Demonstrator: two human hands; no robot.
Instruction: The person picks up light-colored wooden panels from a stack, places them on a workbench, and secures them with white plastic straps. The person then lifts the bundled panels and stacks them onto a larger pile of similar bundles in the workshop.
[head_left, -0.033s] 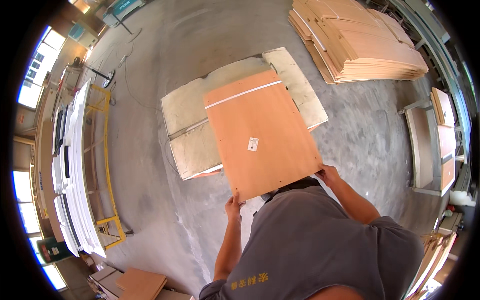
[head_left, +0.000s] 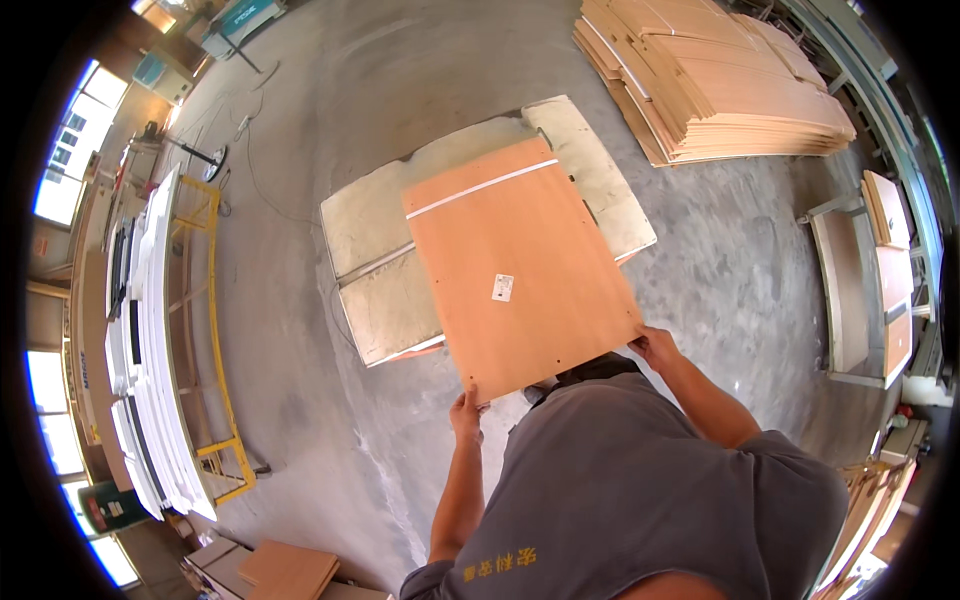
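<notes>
Concrete workshop floor [head_left: 330, 100] unchanged beneath us, our left hand [head_left: 466, 412] and right hand [head_left: 655, 346] still gripping the orange wood panel [head_left: 515, 265] over the pale boards [head_left: 385, 260], nothing shifting

Single head-worn fisheye view, looking steeply down from above the person's shoulders onto the wooden panel [head_left: 520, 270] and concrete floor [head_left: 400, 60]; edges curve toward the dark rim.
</notes>
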